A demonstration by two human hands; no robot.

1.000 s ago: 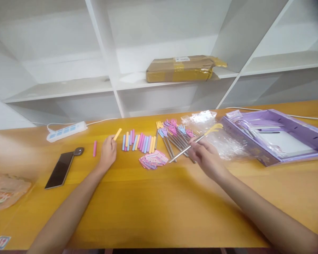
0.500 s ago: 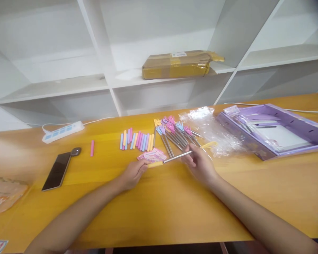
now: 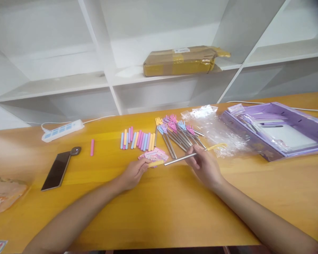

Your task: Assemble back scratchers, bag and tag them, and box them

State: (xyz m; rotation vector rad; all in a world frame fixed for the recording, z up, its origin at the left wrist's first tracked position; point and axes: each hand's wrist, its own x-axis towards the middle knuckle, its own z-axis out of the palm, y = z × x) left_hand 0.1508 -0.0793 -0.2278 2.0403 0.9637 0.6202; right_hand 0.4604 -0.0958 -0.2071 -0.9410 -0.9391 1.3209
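Observation:
A yellow handle sleeve point(image 3: 156, 163) is pinched in the fingertips of my left hand point(image 3: 134, 173). My right hand point(image 3: 205, 165) is closed around a back scratcher point(image 3: 176, 160), its metal rod pointing left and its yellow claw head sticking out past the knuckles. The rod's bare end sits right by the sleeve's end; whether they touch I cannot tell. Just beyond lie several back scratchers with pink, blue, purple and yellow claw heads point(image 3: 172, 126). To their left are rows of coloured handle sleeves point(image 3: 141, 140), with pink printed cards point(image 3: 156, 154) in front.
Clear plastic wrapping point(image 3: 214, 130) and a purple box point(image 3: 274, 155) occupy the right. At left are a lone pink sleeve point(image 3: 92, 147), a phone point(image 3: 56, 171), a grey mouse-like object point(image 3: 75, 151) and a power strip point(image 3: 63, 130). A taped carton point(image 3: 180, 62) rests on the shelf.
My right hand has moved slightly right with the back scratcher. The rod's end, earlier in line with the yellow sleeve, is now a little lower and offset from it.

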